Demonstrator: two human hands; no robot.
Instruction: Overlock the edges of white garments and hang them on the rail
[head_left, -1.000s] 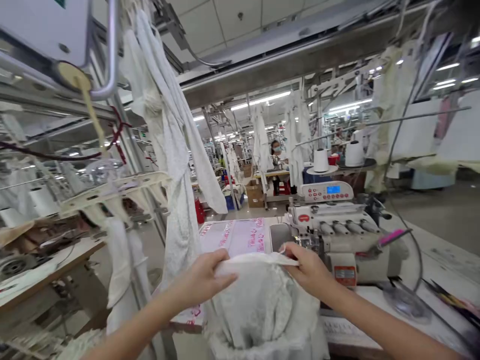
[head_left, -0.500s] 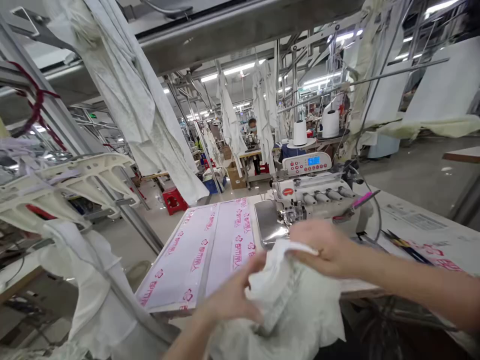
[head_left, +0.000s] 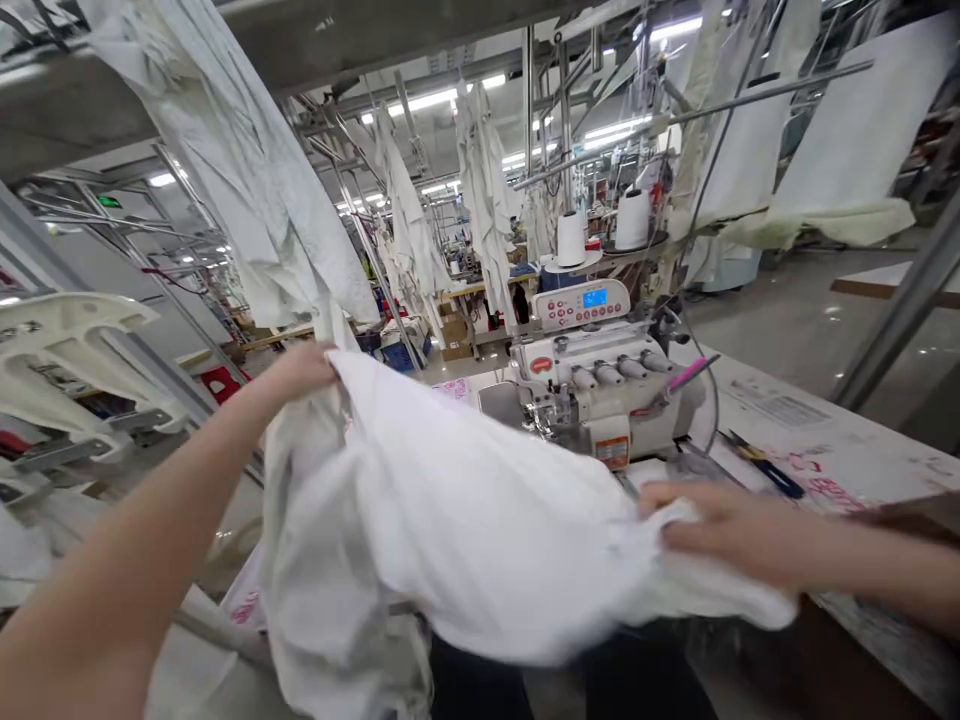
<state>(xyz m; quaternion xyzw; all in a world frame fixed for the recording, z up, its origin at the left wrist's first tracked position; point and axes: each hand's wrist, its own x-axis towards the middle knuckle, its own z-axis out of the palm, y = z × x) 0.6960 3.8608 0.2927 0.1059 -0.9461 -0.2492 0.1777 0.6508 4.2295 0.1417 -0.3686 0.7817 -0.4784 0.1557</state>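
A white garment piece is stretched between my two hands, in front of the sewing table. My left hand is closed on its upper left end, raised near the hanging cloth. On the other side, my right hand grips the bunched right end, slightly blurred. Behind the fabric stands a white overlock sewing machine with a lit control panel. The garment hides most of the printed table cover and part of the machine's front.
Scissors lie on the table right of the machine. White thread cones stand behind it. White cloth hangs from the overhead rail at left, beside pale plastic hangers. A metal post rises at right.
My left hand has moved up and left, and my right hand slightly right and down. The bunched garment is now spread out between them. The view has shifted.
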